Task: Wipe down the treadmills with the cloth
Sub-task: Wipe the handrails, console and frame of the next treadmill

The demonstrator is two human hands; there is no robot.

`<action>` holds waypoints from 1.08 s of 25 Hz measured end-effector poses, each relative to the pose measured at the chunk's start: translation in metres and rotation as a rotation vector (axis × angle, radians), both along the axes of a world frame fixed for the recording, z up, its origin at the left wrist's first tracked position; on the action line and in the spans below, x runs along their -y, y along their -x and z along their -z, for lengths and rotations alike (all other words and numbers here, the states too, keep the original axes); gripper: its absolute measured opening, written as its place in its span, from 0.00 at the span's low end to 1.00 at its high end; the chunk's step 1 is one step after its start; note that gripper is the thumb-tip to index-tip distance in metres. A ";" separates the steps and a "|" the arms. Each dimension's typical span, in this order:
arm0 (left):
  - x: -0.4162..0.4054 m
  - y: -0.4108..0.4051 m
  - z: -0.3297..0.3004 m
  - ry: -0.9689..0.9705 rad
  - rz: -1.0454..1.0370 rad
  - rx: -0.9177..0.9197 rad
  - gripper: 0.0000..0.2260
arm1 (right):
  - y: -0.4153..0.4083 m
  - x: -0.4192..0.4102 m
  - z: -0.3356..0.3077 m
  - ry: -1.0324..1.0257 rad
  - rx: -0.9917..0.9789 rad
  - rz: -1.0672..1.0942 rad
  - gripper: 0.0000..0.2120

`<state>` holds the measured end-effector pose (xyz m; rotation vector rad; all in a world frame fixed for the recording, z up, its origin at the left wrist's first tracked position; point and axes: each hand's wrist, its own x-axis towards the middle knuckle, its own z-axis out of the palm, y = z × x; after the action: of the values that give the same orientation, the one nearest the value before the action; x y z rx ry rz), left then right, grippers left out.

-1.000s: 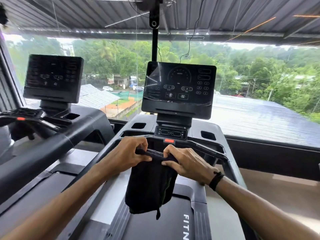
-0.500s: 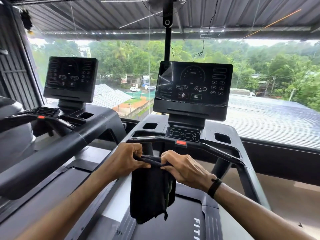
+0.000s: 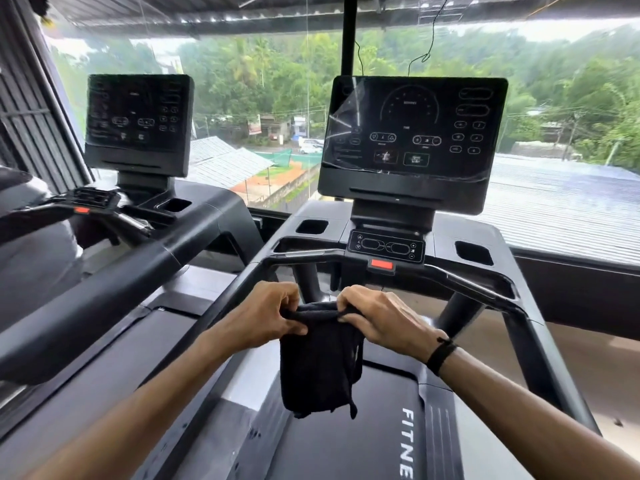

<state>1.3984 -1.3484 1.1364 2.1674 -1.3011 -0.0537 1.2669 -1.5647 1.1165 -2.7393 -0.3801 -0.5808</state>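
Observation:
A black cloth point(image 3: 320, 362) hangs folded between my hands, above the belt point(image 3: 353, 445) of the treadmill in front of me. My left hand point(image 3: 263, 315) grips its top edge on the left, and my right hand point(image 3: 384, 318) grips the top edge on the right. Both hands are level, close below the front handlebar point(image 3: 464, 277). The treadmill's dark console screen point(image 3: 412, 140) stands upright ahead, with a small control panel point(image 3: 386, 245) and a red stop button point(image 3: 381, 264) under it. A second treadmill's console point(image 3: 138, 123) stands to the left.
The left treadmill's thick side rail point(image 3: 104, 299) runs diagonally close to my left arm. Cup holders point(image 3: 473, 252) flank the near console. A large window point(image 3: 259, 109) behind the consoles looks out over roofs and trees. A black pole point(image 3: 349, 32) rises behind the screen.
The view has shifted closer to the consoles and tilted slightly. My hands keep the same grip on the cloth and have drawn its top edge a little tighter together.

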 end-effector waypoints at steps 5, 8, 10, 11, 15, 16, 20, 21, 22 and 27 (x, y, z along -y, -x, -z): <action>0.047 -0.055 0.005 -0.007 -0.073 0.025 0.19 | -0.059 0.048 0.005 0.019 0.005 0.002 0.04; 0.077 -0.087 0.003 -0.049 -0.088 0.046 0.21 | -0.091 0.077 0.004 0.008 -0.013 -0.005 0.04; 0.097 -0.109 0.003 -0.059 -0.119 0.048 0.21 | -0.113 0.098 0.003 0.010 -0.034 -0.013 0.04; 0.106 -0.118 0.006 -0.067 -0.134 0.053 0.21 | -0.123 0.108 0.004 0.007 -0.045 -0.020 0.04; 0.130 -0.143 0.025 -0.152 -0.114 0.087 0.22 | -0.148 0.132 0.016 -0.011 -0.095 -0.022 0.04; 0.133 -0.148 0.029 -0.188 -0.105 0.095 0.21 | -0.151 0.134 0.022 -0.019 -0.112 -0.023 0.04; 0.144 -0.163 0.038 -0.348 -0.045 0.126 0.19 | -0.159 0.141 0.036 -0.059 -0.177 0.014 0.04; 0.148 -0.165 0.039 -0.362 -0.013 0.127 0.19 | -0.160 0.143 0.038 -0.065 -0.181 0.036 0.04; 0.152 -0.167 0.040 -0.364 0.016 0.128 0.20 | -0.160 0.144 0.039 -0.065 -0.183 0.057 0.04; 0.165 -0.190 0.034 -0.336 0.134 0.123 0.19 | -0.166 0.146 0.033 -0.074 -0.203 0.145 0.04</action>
<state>1.5883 -1.5136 1.1023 2.3885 -1.6028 -0.2089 1.4325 -1.7106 1.0839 -2.7360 -0.1093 -0.3388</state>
